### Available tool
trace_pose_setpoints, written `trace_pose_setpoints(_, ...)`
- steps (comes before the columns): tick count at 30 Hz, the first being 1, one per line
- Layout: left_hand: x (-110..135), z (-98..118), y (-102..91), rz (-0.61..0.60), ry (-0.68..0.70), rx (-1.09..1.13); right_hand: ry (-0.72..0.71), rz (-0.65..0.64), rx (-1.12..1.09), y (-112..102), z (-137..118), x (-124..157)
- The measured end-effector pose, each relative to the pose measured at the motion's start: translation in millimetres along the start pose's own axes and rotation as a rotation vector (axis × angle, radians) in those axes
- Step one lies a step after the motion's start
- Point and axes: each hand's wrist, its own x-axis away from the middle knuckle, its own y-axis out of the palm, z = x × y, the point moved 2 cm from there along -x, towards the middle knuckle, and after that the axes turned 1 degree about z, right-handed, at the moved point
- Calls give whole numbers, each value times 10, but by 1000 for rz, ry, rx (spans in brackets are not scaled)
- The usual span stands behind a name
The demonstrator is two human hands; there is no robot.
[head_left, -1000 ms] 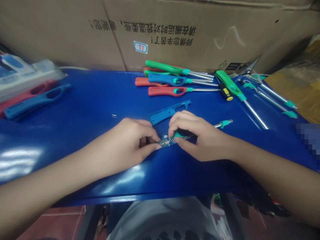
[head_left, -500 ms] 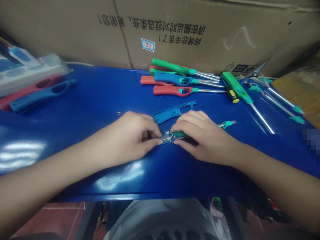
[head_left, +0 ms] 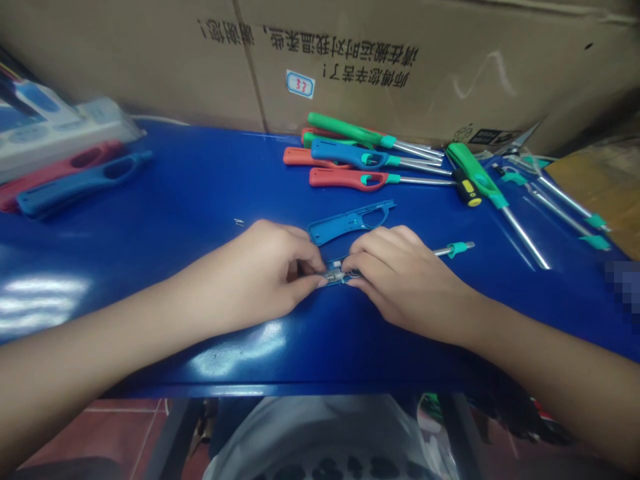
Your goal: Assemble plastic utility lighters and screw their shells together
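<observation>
Both my hands rest on the blue table [head_left: 190, 220] and meet over an opened long-nosed lighter [head_left: 336, 275]. My left hand [head_left: 265, 273] is closed, thumb and forefinger pinching the lighter's small metal and white inner parts. My right hand [head_left: 400, 277] is closed over the lighter's body, covering most of it. The lighter's metal tube with a teal tip [head_left: 454, 249] sticks out to the right past my right hand. A loose blue half-shell [head_left: 350, 222] lies just behind my fingers.
A pile of green, blue and red lighters [head_left: 360, 160] lies at the back, a green one with a yellow-black screwdriver [head_left: 467, 190] beside it, bare tubes [head_left: 555, 200] at right. Red and blue shells [head_left: 75, 177] lie at far left. Cardboard boxes [head_left: 350, 60] stand behind. A tiny screw [head_left: 239, 222] lies loose.
My right hand has slid left over the lighter body, hiding the green part that showed before. The view has shifted slightly; my left hand keeps its pinch.
</observation>
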Motion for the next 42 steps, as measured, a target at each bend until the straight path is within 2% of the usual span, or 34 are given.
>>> trace_pose_setpoints(7,0,-3,9,18,11,-2,-15,16,180,-65,-249,47)
trace_pose_setpoints(9,0,-3,12,14,18,-11,25,13,190,-75,-312,69)
trace_pose_setpoints(11,3,0,12,12,28,-26,108,-4,106,-85,-324,85)
trace_pose_setpoints(14,13,9,6,23,40,-39,209,-17,-100,-114,-254,83)
trace_pose_setpoints(16,23,10,-3,25,39,-49,234,31,-209,-154,-166,70)
trace_pose_setpoints(20,34,-22,-33,19,48,-97,287,157,-218,-232,55,63)
trace_pose_setpoints(24,38,-59,-89,21,102,-158,378,36,-207,-231,218,88)
trace_pose_setpoints(27,46,-47,-129,25,120,-205,371,-39,-214,-239,259,95)
trace_pose_setpoints(30,57,-1,-128,79,137,-258,348,-86,-254,-262,283,88)
trace_pose_setpoints(33,54,45,-62,138,234,-309,294,-145,-279,-269,305,81)
trace_pose_setpoints(37,23,33,69,90,338,-332,225,-170,-156,-242,311,78)
trace_pose_setpoints(42,6,-21,136,58,321,-284,190,-167,-72,-197,280,66)
